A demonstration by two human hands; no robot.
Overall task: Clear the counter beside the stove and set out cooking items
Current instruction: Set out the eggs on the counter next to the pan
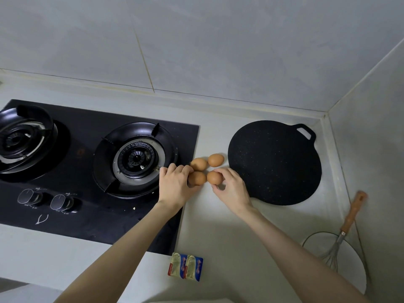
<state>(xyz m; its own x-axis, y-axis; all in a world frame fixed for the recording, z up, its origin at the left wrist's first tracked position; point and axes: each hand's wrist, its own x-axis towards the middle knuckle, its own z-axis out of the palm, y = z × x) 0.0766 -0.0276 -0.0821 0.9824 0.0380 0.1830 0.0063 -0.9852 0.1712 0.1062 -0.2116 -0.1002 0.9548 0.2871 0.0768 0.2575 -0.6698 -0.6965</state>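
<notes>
Several brown eggs lie in a cluster on the pale counter (218, 232) between the black gas stove (98, 162) and a flat black griddle pan (275, 162). My left hand (175, 184) curls round the near left egg (197, 178). My right hand (231, 189) pinches the near right egg (213, 177). The two far eggs (199, 164) (216, 160) lie untouched just behind them. Two small butter packs (185, 266) lie at the counter's front edge.
A wire whisk with a wooden handle (349, 217) rests in a white bowl (347, 261) at the right front. Tiled walls meet in a corner behind the griddle pan. The stove has two burners and two knobs (47, 199).
</notes>
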